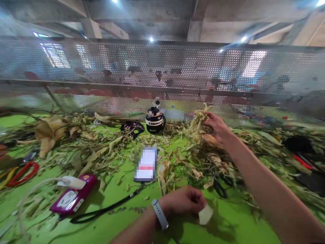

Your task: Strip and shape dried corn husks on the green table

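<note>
My left hand, with a grey band on the wrist, is closed on a small pale piece of husk low over the green table. Further off to the right, my right hand reaches forward, its fingers closed round a clump of dry, shredded husk above the pile. Between the two hands, black-handled scissors lie partly under the scraps. A phone with a lit, blurred screen rests left of them, its black strap trailing toward the front left.
A black round bottle stands at the back before a perforated metal screen. A purple power strip with a white plug sits front left. Red-handled scissors are near another person's hand. Dry husks cover much of the green table.
</note>
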`<act>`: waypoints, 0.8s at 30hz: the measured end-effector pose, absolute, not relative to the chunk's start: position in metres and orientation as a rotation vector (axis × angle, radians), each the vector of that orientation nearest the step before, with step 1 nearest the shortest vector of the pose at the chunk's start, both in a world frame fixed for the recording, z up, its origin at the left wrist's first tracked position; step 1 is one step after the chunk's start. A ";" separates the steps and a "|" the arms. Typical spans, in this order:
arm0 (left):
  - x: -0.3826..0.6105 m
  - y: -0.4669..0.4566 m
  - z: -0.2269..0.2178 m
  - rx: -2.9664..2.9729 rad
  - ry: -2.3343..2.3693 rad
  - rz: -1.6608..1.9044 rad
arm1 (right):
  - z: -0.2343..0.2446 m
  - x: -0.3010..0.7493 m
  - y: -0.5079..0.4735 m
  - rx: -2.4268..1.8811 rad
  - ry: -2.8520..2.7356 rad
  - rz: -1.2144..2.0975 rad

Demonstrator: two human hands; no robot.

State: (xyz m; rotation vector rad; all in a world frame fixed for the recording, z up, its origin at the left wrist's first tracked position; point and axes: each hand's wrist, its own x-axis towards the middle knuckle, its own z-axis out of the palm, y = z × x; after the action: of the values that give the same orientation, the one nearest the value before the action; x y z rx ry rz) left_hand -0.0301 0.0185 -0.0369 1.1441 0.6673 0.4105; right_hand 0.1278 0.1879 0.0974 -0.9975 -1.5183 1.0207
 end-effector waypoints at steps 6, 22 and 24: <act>-0.032 0.019 -0.034 1.211 0.690 0.399 | 0.037 0.145 0.117 -1.146 -1.298 1.264; -0.033 0.017 -0.020 1.113 0.752 0.370 | 0.014 0.164 0.076 -1.221 -1.630 0.354; -0.033 0.017 -0.021 1.109 0.746 0.371 | 0.015 0.165 0.081 -1.275 -1.527 0.386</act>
State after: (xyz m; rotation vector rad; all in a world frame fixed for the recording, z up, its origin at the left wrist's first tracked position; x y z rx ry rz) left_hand -0.0329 0.0174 -0.0213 1.1087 0.7456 0.3707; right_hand 0.1646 0.0814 0.0147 -1.2748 -1.5268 0.3865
